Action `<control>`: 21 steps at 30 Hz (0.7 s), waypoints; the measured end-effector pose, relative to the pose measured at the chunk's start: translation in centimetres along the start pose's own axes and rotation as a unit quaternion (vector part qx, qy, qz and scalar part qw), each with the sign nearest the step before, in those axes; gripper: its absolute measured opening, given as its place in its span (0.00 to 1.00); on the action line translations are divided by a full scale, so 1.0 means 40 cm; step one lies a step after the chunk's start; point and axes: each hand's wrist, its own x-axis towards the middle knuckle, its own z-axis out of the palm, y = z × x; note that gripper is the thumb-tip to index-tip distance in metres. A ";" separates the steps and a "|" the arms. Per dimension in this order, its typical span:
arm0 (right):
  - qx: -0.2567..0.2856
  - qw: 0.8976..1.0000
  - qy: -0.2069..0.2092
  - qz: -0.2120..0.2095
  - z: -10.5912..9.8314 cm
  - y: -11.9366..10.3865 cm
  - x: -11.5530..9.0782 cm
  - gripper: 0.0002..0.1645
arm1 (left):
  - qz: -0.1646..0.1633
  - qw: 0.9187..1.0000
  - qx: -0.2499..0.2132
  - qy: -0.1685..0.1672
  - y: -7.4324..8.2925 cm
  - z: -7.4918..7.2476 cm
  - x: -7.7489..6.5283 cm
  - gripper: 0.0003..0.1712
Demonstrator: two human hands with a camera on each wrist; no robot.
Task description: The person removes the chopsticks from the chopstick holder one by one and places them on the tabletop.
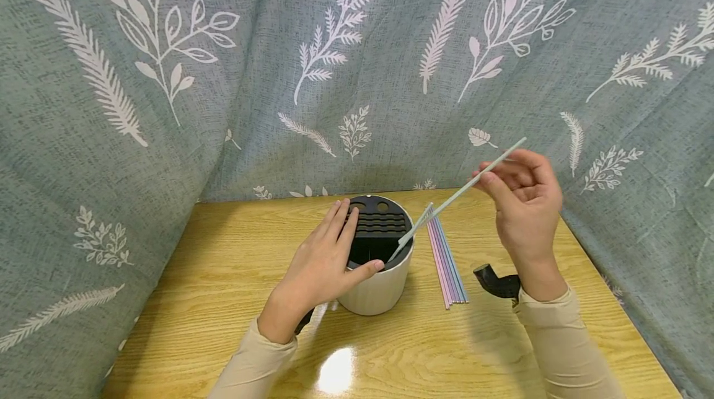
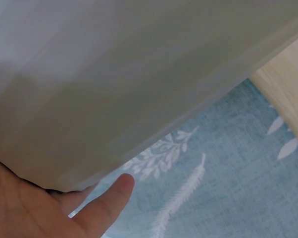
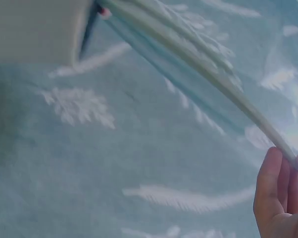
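Observation:
A round white holder with a black top stands upright on the wooden table. The black top has ridges, round holes and a deep opening along its near side. My left hand rests on the holder's left rim, its fingers straight across the top and its thumb along the near edge. Thumb and fingers of my right hand pinch a thin pale green stick near its upper end. The stick slants down to the left, its lower end at the opening. In the right wrist view, the fingers grip the green stick.
Several thin pink, purple and blue sticks lie side by side on the table, right of the holder. A black wrist mount juts from the right wrist. Patterned grey-green fabric hangs behind and on both sides.

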 end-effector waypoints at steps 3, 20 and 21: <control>0.025 0.998 0.050 -0.008 -0.019 -0.032 0.021 0.25 | -0.001 1.000 -0.001 -0.002 0.000 -0.001 0.000 0.61; -0.472 0.841 -0.008 0.263 -0.321 0.101 -0.032 0.28 | 0.000 1.000 0.000 0.001 -0.002 0.000 0.001 0.61; -0.472 0.835 -0.012 0.282 -0.335 0.115 -0.037 0.29 | 0.001 1.000 -0.001 -0.001 -0.002 0.001 0.001 0.61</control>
